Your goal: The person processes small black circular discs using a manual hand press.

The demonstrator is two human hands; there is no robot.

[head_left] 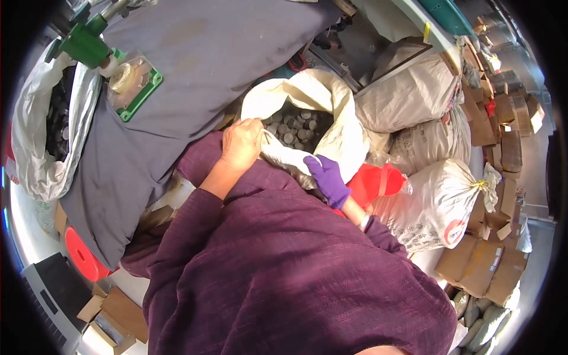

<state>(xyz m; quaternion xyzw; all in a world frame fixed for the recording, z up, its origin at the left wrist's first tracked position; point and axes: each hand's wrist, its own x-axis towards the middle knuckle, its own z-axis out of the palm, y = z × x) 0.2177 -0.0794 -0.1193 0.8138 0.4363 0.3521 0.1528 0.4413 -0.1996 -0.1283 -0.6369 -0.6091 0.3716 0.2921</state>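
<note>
In front of me stands a cream woven sack (345,112) with its mouth spread and its rim rolled outward. Inside it lie many small round grey discs (291,127), whose exact kind I cannot make out. My left hand (241,142), bare, is closed on the near left part of the rim. On the near right part, my right hand (327,180) wears a purple glove and grips the cloth, its fingertips partly hidden by the fold. A red object (378,180) with clear plastic about it sits just right of the gloved hand.
A grey cloth-covered table (207,47) carries a green hand press (121,77) at left. Beside it hangs a white sack of dark pieces (35,148). Full white sacks (423,204) crowd the right, with cardboard boxes (479,266) beyond. A red stool (86,254) stands lower left.
</note>
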